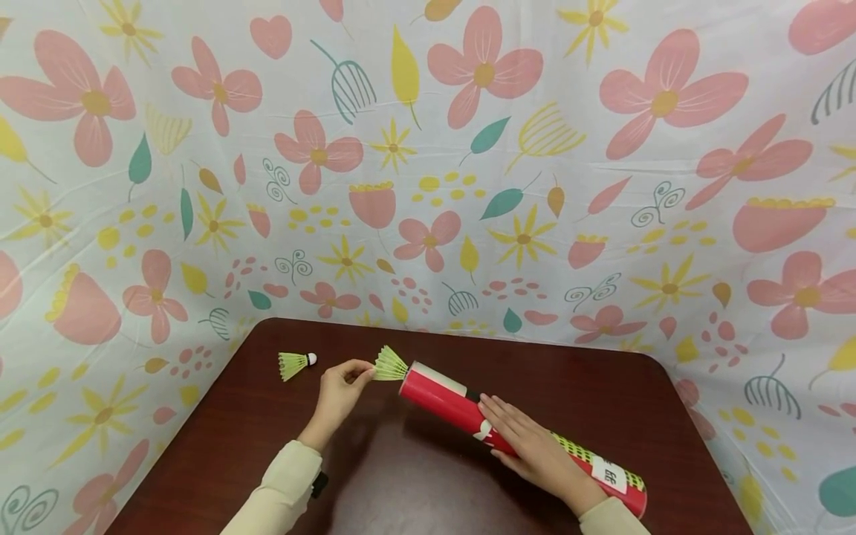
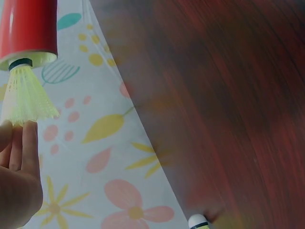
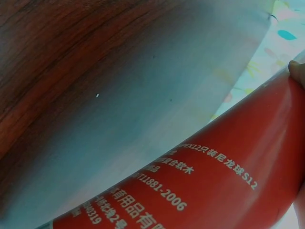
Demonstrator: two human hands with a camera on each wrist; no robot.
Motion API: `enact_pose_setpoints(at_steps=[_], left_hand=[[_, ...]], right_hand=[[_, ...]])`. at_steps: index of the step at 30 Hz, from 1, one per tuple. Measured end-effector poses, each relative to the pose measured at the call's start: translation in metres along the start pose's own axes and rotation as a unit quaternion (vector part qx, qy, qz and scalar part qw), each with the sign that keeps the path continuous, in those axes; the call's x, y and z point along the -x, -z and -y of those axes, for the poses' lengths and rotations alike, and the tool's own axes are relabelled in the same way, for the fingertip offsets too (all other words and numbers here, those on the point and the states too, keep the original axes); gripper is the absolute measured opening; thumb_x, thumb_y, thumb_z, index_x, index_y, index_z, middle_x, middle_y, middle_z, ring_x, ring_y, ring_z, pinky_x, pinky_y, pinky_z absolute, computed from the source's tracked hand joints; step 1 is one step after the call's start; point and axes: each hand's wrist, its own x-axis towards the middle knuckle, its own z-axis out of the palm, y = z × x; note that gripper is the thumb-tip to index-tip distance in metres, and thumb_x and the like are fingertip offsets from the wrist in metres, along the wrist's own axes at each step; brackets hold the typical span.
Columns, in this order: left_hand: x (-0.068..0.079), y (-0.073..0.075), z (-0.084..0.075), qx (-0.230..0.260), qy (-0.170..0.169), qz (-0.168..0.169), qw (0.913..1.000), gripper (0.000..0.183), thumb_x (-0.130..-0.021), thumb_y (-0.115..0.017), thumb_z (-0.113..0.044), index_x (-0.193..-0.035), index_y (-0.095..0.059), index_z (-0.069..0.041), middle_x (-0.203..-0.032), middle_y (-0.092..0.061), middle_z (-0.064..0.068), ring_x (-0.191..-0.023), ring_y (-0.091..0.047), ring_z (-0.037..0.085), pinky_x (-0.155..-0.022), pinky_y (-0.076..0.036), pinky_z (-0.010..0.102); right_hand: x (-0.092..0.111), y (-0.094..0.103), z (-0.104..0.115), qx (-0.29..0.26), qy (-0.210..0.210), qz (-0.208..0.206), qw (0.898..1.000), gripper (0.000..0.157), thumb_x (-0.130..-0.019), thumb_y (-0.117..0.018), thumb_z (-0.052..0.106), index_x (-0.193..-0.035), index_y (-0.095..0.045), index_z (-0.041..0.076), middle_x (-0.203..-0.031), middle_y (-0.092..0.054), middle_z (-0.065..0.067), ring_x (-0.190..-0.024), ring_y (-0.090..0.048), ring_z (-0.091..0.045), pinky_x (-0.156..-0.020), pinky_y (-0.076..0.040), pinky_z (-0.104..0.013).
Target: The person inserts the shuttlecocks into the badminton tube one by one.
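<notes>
My left hand (image 1: pixel 339 394) pinches the skirt of a yellow-green shuttlecock (image 1: pixel 390 364) between thumb and fingers. In the left wrist view, the cork end of this shuttlecock (image 2: pixel 28 90) is at the open mouth of a red shuttlecock tube (image 2: pixel 29 28), its dark band level with the rim. The long tube (image 1: pixel 441 401) lies slanted across the table, its open end toward the left hand. My right hand (image 1: pixel 535 446) holds the tube around its middle, fingers over the top. Printed white lettering shows on the tube (image 3: pixel 228 157) in the right wrist view.
Another yellow-green shuttlecock (image 1: pixel 296 364) with a white cork lies on its side at the table's back left; its cork (image 2: pixel 198 221) shows in the left wrist view. The dark brown table (image 1: pixel 374 475) has a floral cloth (image 1: pixel 428 186) hanging behind and beside it.
</notes>
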Motion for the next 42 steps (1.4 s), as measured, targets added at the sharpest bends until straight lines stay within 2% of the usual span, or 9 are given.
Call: enact_pose_setpoints(at_steps=[5, 9, 20, 26, 29, 33, 36, 38, 42], left_hand=[[0.001, -0.005, -0.005, 0.014, 0.002, 0.016, 0.9998, 0.003, -0.082, -0.075, -0.007, -0.085, -0.075, -0.006, -0.077, -0.071, 0.006, -0.069, -0.065, 0.015, -0.065, -0.054, 0.029], [0.002, -0.008, -0.007, 0.012, 0.001, 0.028, 0.9995, 0.003, -0.082, -0.076, -0.007, -0.085, -0.075, -0.007, -0.076, -0.071, 0.004, -0.068, -0.064, 0.013, -0.063, -0.053, 0.025], [0.004, -0.013, -0.004, 0.014, 0.030, 0.062, 0.9975, 0.004, -0.082, -0.076, -0.009, -0.085, -0.075, -0.007, -0.077, -0.071, 0.005, -0.066, -0.065, 0.015, -0.058, -0.051, 0.023], [0.006, -0.014, -0.004, 0.017, 0.031, 0.067, 0.9971, 0.004, -0.081, -0.077, -0.007, -0.085, -0.076, -0.007, -0.077, -0.071, 0.006, -0.064, -0.065, 0.012, -0.056, -0.051, 0.024], [0.007, -0.014, -0.006, 0.022, 0.030, 0.068, 0.9970, 0.005, -0.081, -0.077, -0.007, -0.085, -0.076, -0.006, -0.078, -0.071, 0.006, -0.065, -0.066, 0.015, -0.056, -0.052, 0.024], [0.008, -0.015, -0.007, 0.028, 0.031, 0.074, 0.9964, 0.005, -0.081, -0.076, -0.007, -0.086, -0.075, -0.005, -0.079, -0.071, 0.007, -0.068, -0.068, 0.026, -0.057, -0.052, 0.024], [0.009, -0.017, -0.006, 0.036, 0.033, 0.080, 0.9956, 0.004, -0.082, -0.076, -0.007, -0.085, -0.075, -0.005, -0.079, -0.071, 0.008, -0.070, -0.068, 0.031, -0.057, -0.052, 0.023], [0.010, -0.018, -0.006, 0.040, 0.031, 0.082, 0.9953, 0.004, -0.082, -0.076, -0.006, -0.085, -0.075, -0.005, -0.079, -0.072, 0.008, -0.069, -0.068, 0.029, -0.056, -0.051, 0.023], [0.011, -0.020, -0.007, 0.043, 0.030, 0.089, 0.9947, 0.004, -0.080, -0.077, -0.004, -0.084, -0.075, -0.005, -0.080, -0.072, 0.009, -0.066, -0.067, 0.017, -0.056, -0.051, 0.022]], right_hand=[[-0.001, 0.000, 0.001, 0.006, -0.003, 0.006, 1.000, 0.071, -0.098, -0.034, 0.054, -0.149, -0.034, 0.006, -0.153, -0.034, -0.009, -0.138, -0.035, -0.026, -0.114, -0.011, -0.020], [-0.002, 0.000, 0.001, 0.005, 0.005, -0.001, 1.000, 0.070, -0.097, -0.041, 0.052, -0.149, -0.035, 0.005, -0.152, -0.036, -0.011, -0.137, -0.037, -0.028, -0.114, -0.011, -0.020], [-0.002, 0.000, 0.005, 0.004, 0.001, -0.003, 1.000, 0.070, -0.097, -0.037, 0.054, -0.149, -0.035, 0.007, -0.153, -0.034, -0.008, -0.138, -0.036, -0.026, -0.114, -0.011, -0.019], [0.000, 0.000, 0.006, 0.013, 0.001, -0.004, 1.000, 0.070, -0.097, -0.040, 0.054, -0.150, -0.034, 0.008, -0.153, -0.035, -0.007, -0.138, -0.036, -0.025, -0.114, -0.012, -0.019], [0.001, 0.000, 0.007, 0.013, -0.004, 0.000, 1.000, 0.071, -0.096, -0.038, 0.055, -0.150, -0.034, 0.009, -0.153, -0.035, -0.006, -0.138, -0.036, -0.024, -0.113, -0.011, -0.018], [0.002, 0.001, 0.008, 0.016, -0.010, 0.002, 1.000, 0.073, -0.095, -0.030, 0.058, -0.150, -0.034, 0.009, -0.153, -0.035, -0.006, -0.138, -0.036, -0.023, -0.113, -0.010, -0.017], [0.002, 0.001, 0.009, 0.015, -0.011, 0.003, 1.000, 0.073, -0.095, -0.030, 0.058, -0.150, -0.034, 0.009, -0.154, -0.034, -0.006, -0.138, -0.036, -0.024, -0.113, -0.010, -0.017], [0.002, 0.001, 0.009, 0.015, -0.011, 0.004, 1.000, 0.073, -0.095, -0.031, 0.058, -0.150, -0.033, 0.009, -0.154, -0.034, -0.006, -0.138, -0.036, -0.024, -0.113, -0.010, -0.017], [0.001, 0.001, 0.009, 0.013, -0.008, 0.002, 1.000, 0.073, -0.095, -0.030, 0.057, -0.150, -0.033, 0.009, -0.154, -0.034, -0.006, -0.137, -0.037, -0.025, -0.113, -0.010, -0.017]])
